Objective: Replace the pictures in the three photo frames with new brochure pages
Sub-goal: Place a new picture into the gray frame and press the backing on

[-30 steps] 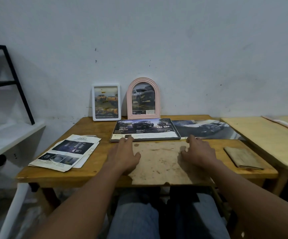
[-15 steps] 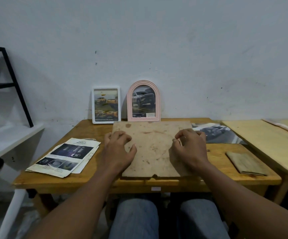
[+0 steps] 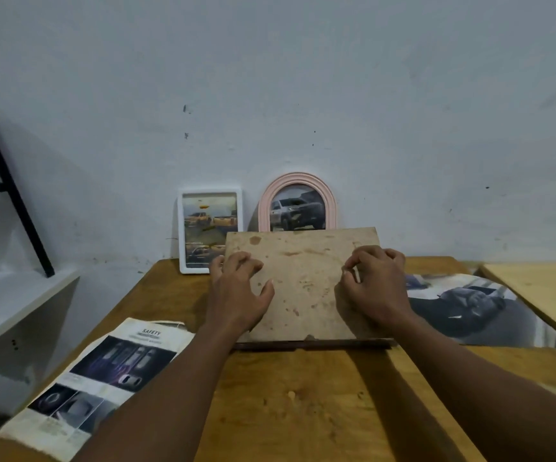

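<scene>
A stained brown backing board [image 3: 303, 278] lies on a dark photo frame [image 3: 313, 345], of which only the near edge shows. My left hand [image 3: 236, 295] rests on the board's left side with bent fingertips pressing down. My right hand [image 3: 376, 288] is on the right side, thumb and forefinger pinched together at the board's surface. A white rectangular frame [image 3: 208, 228] and a pink arched frame [image 3: 298, 208] lean on the wall behind, both holding car pictures. The board hides the pink frame's lower part.
A "Safety" brochure page [image 3: 103, 378] lies at the wooden table's [image 3: 303, 411] front left. A dark car page [image 3: 463, 305] lies to the right. A second wooden table [image 3: 543, 295] adjoins on the right. A white shelf [image 3: 10, 301] and a black rack [image 3: 10, 195] stand on the left.
The backing board has moved from the table's front onto the frame, covering the brochure page there. Both hands went with it, and my view has come closer.
</scene>
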Action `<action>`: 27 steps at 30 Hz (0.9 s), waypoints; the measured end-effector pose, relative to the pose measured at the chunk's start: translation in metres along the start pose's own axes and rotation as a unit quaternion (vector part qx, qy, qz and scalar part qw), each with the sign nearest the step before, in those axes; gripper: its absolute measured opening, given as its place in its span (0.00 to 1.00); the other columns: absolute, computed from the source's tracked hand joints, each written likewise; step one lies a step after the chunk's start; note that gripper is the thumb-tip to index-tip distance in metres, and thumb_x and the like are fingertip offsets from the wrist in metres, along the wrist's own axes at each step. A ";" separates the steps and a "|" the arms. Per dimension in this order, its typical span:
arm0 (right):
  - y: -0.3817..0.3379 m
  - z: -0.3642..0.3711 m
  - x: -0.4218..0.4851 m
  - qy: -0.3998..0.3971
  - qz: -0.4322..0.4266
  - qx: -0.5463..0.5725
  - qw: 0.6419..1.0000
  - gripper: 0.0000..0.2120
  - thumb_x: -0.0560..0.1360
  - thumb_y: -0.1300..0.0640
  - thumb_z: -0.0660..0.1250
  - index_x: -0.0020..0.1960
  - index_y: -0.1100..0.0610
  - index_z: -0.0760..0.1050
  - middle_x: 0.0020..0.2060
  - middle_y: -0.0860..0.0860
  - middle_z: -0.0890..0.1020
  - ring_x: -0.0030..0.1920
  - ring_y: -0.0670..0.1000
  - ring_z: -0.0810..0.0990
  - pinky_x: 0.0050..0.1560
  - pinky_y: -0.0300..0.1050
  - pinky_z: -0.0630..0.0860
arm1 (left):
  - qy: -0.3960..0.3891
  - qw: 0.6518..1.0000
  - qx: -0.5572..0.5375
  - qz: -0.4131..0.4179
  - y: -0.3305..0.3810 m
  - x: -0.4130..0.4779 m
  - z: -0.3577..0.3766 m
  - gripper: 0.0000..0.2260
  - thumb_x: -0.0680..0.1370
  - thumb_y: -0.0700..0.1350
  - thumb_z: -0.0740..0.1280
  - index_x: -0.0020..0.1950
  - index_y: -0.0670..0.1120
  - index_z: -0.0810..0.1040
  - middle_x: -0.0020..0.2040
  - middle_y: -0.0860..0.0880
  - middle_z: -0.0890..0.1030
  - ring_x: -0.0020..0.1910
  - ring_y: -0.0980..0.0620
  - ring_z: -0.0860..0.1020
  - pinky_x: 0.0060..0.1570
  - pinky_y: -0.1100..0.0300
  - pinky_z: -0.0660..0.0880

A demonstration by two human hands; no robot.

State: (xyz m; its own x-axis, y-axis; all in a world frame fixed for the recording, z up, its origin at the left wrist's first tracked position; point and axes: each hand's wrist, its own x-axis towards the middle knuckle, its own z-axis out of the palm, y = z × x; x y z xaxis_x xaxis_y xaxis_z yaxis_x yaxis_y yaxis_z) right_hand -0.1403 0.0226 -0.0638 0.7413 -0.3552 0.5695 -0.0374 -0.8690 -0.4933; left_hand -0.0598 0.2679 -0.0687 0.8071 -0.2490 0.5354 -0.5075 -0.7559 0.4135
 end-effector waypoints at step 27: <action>0.017 0.028 -0.021 -0.166 0.050 -0.086 0.981 0.17 0.78 0.44 0.64 0.64 0.50 0.73 0.64 0.50 0.75 0.69 0.56 0.66 0.66 0.52 0.67 | -0.131 0.991 0.009 -0.015 -0.037 -0.005 0.042 0.21 0.76 0.65 0.66 0.63 0.55 0.80 0.65 0.56 0.77 0.66 0.49 0.71 0.60 0.50 0.76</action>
State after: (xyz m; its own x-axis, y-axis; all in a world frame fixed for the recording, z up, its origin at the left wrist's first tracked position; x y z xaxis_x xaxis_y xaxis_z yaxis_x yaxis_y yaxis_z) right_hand -0.1380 0.0247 -0.1025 0.9040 -0.3355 0.2649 -0.2130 -0.8908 -0.4014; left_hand -0.0322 0.2714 -0.1172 0.8738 -0.3727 0.3125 -0.4782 -0.7753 0.4126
